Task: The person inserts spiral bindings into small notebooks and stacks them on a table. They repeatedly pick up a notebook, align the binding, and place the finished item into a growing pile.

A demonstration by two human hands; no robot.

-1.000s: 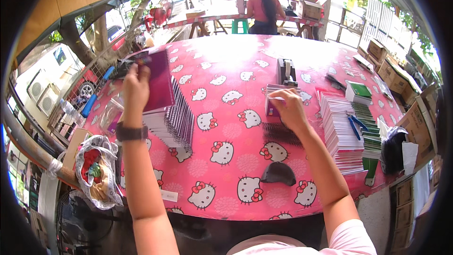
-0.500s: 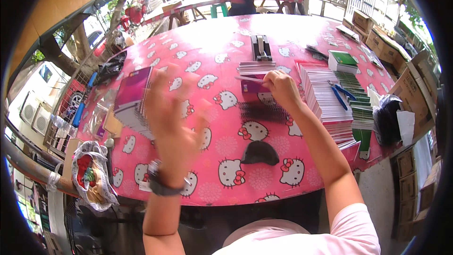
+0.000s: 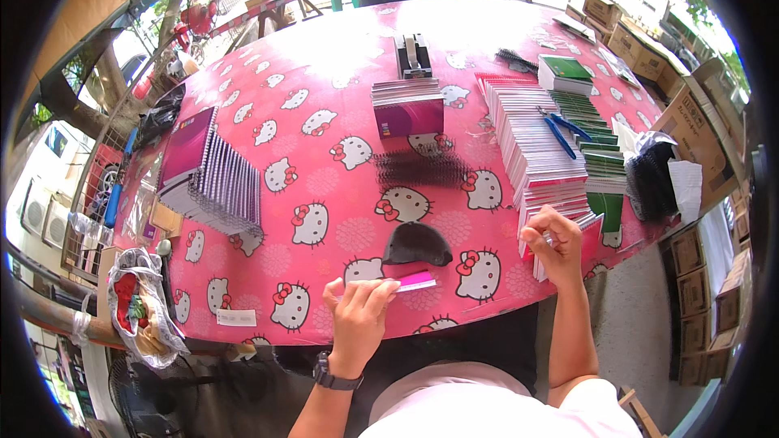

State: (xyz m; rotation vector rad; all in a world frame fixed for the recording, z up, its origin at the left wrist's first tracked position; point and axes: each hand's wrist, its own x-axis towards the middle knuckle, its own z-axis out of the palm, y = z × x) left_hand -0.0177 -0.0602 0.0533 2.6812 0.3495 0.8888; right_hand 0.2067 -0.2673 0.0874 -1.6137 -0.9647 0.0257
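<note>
While left hand point(image 3: 359, 314) pinches thin pink sheet point(image 3: 415, 281), right hand point(image 3: 553, 244) grips cover off pink-white stack point(image 3: 560, 207).

Round table under a pink cartoon-cat patterned cloth point(image 3: 324, 122). Lying on it: slanted row of purple spiral-bound notebooks point(image 3: 213, 178) at left; small magenta-covered notebook stack point(image 3: 408, 107) centre; black wire binding combs point(image 3: 422, 169) just below; long rows of white-edged booklets point(image 3: 531, 142) right; blue-handled pliers point(image 3: 561, 128) atop those; black pouch point(image 3: 415, 243) near the front edge.
</note>
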